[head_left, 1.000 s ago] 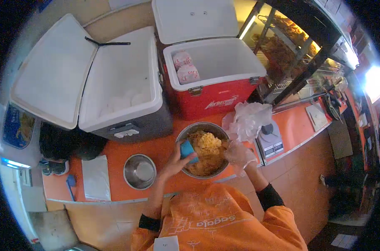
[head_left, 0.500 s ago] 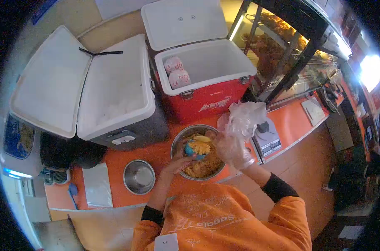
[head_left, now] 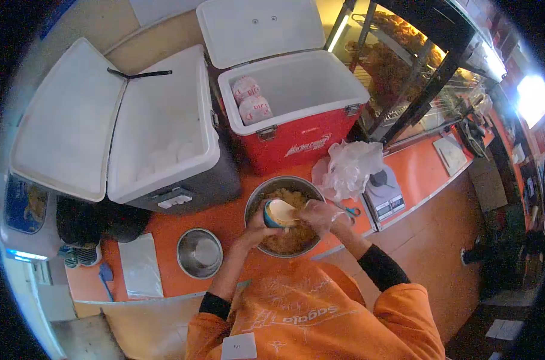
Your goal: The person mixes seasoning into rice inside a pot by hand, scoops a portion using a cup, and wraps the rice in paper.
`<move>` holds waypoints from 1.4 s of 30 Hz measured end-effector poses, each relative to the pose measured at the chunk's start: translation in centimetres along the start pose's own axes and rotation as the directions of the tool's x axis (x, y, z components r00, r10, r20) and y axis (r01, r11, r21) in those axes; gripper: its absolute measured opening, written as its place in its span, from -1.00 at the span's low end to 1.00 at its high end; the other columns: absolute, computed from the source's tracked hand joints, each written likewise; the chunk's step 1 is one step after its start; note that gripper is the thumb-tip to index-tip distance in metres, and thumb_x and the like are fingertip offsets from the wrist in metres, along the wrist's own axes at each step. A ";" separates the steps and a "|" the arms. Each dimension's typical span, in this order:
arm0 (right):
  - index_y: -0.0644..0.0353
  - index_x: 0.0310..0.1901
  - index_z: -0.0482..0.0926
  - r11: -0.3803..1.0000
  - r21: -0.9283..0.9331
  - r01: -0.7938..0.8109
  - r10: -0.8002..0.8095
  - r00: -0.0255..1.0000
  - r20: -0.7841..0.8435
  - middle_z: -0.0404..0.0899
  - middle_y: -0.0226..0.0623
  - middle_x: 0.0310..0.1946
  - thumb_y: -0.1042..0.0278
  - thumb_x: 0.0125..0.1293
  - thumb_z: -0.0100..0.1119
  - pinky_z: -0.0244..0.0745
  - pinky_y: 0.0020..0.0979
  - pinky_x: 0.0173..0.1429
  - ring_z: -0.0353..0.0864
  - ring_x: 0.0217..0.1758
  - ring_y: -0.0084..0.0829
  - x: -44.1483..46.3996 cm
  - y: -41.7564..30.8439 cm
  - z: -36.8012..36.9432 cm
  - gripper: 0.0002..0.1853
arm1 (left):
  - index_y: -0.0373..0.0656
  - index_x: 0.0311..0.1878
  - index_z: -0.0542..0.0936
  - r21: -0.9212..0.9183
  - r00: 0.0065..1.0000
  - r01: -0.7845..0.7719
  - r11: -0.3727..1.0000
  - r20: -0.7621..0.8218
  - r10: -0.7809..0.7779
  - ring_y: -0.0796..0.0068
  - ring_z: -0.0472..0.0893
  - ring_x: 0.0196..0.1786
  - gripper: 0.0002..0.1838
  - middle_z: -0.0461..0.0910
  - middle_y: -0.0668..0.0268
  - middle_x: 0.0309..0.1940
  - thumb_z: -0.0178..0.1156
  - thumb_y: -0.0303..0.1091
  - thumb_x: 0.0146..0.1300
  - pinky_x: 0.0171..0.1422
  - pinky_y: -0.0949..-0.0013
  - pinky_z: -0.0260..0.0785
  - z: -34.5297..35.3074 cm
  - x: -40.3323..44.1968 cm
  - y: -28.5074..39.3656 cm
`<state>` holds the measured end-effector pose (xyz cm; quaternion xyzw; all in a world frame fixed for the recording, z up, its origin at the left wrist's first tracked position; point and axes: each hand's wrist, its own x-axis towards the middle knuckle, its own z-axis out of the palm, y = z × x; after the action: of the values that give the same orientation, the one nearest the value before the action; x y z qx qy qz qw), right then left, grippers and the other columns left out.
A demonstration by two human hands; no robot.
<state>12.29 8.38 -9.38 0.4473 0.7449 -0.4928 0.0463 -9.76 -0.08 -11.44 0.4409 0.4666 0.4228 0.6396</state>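
My left hand [head_left: 255, 229] is wrapped round a small blue cup [head_left: 278, 214] with a pale inside, tilted over a large metal bowl [head_left: 252, 201]. The bowl holds yellow-brown food [head_left: 290, 241]. My right hand [head_left: 323, 216], in a clear plastic glove, is at the bowl's right side beside the cup. Its fingers are bunched, and whatever they hold is too blurred to name.
An empty metal bowl [head_left: 200, 253] and a white sheet [head_left: 140, 267] lie to the left. Behind are an open grey cooler [head_left: 194, 180] and a red cooler [head_left: 296, 135]. A plastic bag [head_left: 349, 168] and a scale [head_left: 385, 195] are to the right.
The cup was dipped into the food and now sits higher, its pale inside showing. My right hand has moved down and left, away from the plastic bag. The view has shifted slightly.
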 end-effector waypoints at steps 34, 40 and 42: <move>0.16 -0.10 0.60 0.648 -0.516 0.561 -0.757 0.548 -0.355 0.60 -0.14 -0.04 0.13 0.28 0.03 0.48 -0.19 0.07 0.59 -0.01 -0.19 9.9 5.2 8.8 -0.68 | -0.16 0.32 0.16 0.128 0.790 -0.469 0.874 -0.382 0.480 0.31 0.48 0.13 -0.21 0.40 0.19 0.09 0.35 -0.31 0.05 0.21 0.24 0.39 -1.9 -0.1 -0.1; 0.16 -0.01 0.56 0.475 -0.746 0.466 -0.246 0.885 0.396 0.52 -0.13 0.11 0.12 0.35 -0.06 0.46 -0.17 0.14 0.52 0.13 -0.18 8.2 2.3 3.8 -0.64 | -0.09 0.42 -0.09 -0.338 0.896 -0.303 0.891 -0.420 0.145 0.30 0.49 0.11 -0.21 0.36 0.16 0.14 0.17 -0.21 0.29 0.17 0.22 0.43 -4.9 -1.3 -1.8; 0.15 0.03 0.55 0.687 -0.628 0.364 -0.255 0.931 0.261 0.54 -0.12 0.08 0.13 0.35 -0.06 0.46 -0.17 0.15 0.52 0.13 -0.17 4.4 1.8 1.7 -0.63 | -0.06 0.44 -0.16 -0.401 0.941 -0.229 0.887 -0.324 0.096 0.29 0.49 0.10 -0.18 0.35 0.16 0.16 0.15 -0.16 0.33 0.15 0.21 0.44 -4.7 -2.2 -0.3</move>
<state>10.32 9.94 -13.74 0.2292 0.9301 -0.2269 0.1757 -14.71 -1.45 -12.01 0.2576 0.4119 0.6294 0.6065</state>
